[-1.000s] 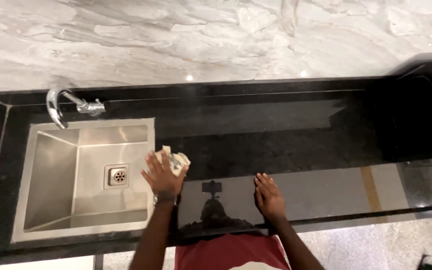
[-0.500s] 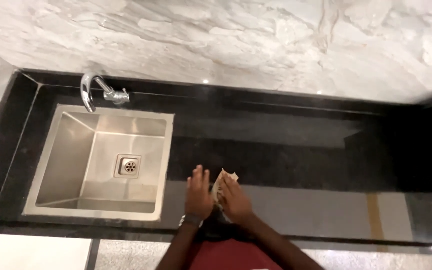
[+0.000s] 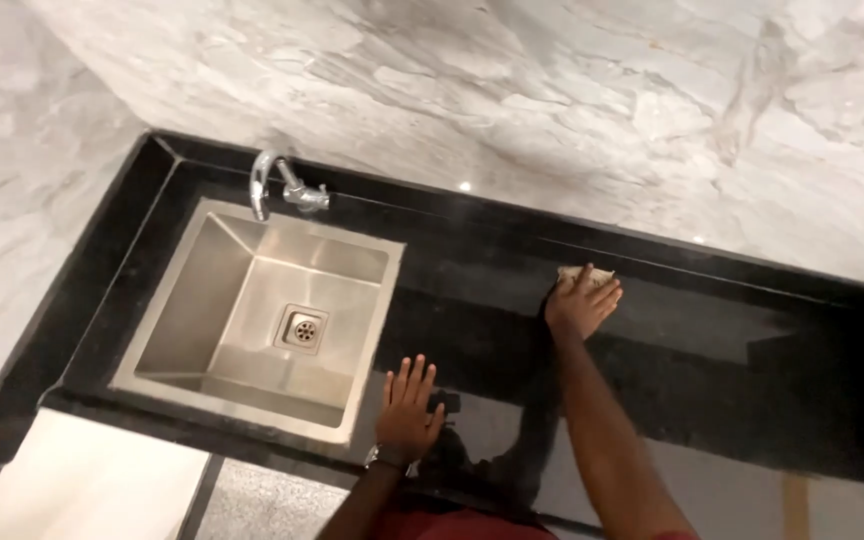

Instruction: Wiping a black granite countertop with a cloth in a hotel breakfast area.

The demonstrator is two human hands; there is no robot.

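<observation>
My right hand is stretched out to the back of the glossy black countertop and presses flat on a small pale cloth, which shows only beyond my fingertips. My left hand rests palm down with fingers spread on the front part of the counter, just right of the steel sink. A watch sits on my left wrist.
A chrome tap stands at the sink's back left corner, and a round drain sits in the basin floor. A grey-white marble wall rises behind and to the left of the counter. Pale floor shows below the counter's front edge.
The cloth went from my left hand by the sink to my right hand, which has carried it to the back of the counter. My left hand now lies flat near the front.
</observation>
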